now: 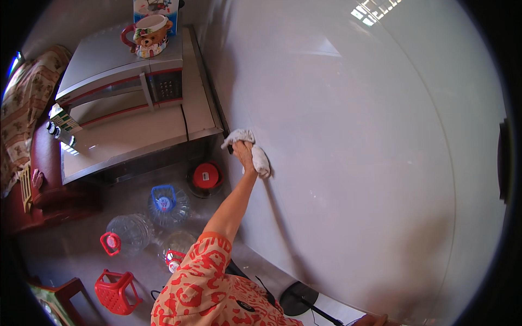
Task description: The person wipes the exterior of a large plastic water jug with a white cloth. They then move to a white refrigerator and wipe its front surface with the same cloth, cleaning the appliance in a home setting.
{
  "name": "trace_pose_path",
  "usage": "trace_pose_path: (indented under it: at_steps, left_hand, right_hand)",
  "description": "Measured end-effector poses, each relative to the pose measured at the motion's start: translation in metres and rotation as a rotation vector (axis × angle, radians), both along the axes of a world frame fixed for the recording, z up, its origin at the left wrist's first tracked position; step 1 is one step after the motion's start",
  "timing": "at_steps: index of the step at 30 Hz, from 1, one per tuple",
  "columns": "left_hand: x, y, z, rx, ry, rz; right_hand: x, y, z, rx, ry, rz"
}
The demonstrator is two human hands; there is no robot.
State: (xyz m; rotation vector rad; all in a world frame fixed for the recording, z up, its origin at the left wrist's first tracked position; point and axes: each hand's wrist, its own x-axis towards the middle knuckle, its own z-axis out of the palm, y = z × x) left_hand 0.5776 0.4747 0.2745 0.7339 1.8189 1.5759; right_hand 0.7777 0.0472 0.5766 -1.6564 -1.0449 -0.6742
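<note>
My left hand (244, 154) is on a white cloth (261, 161), bunched under and around the fingers. Hand and cloth are against the pale, glossy wall (346, 142), right by the corner of a metal-edged table (204, 98). The arm reaches up from an orange patterned short sleeve. At the bottom edge, part of my right hand (371, 320) shows beside a black pole (322, 311) with a round base; most of it is cut off, so its grip is unclear.
A microwave oven (122, 81) carries a bear-shaped mug (151, 38). Small bottles (61, 134) stand on the table's front edge. On the floor are large clear plastic bottles (130, 234), a red-lidded container (206, 176) and a red plastic stool (116, 293). A dark red sofa (49, 163) stands left.
</note>
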Motion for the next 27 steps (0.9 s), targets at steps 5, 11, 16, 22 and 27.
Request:
trace_pose_path:
  at_steps: [5, 11, 16, 22, 27]
  left_hand:
    - [0.034, -0.063, 0.003, -0.117, -0.087, 0.016]
    - [0.065, -0.116, 0.056, 0.011, -0.086, 0.023]
    - [0.084, -0.164, 0.133, 0.439, -0.139, 0.043]
    - [0.126, -0.243, 0.197, 0.631, 0.115, -0.036]
    - [0.154, -0.311, 0.221, 0.82, -0.036, -0.206]
  right_hand:
    - [0.011, -0.017, -0.003, 0.074, 0.078, 0.124]
    - [0.022, -0.03, -0.002, 0.208, 0.262, 0.415]
    - [0.018, -0.052, -0.004, 0.077, 0.364, 0.538]
    - [0.033, -0.112, -0.01, -0.015, 0.487, 0.677]
    - [0.057, -0.15, -0.022, -0.128, 0.547, 0.838]
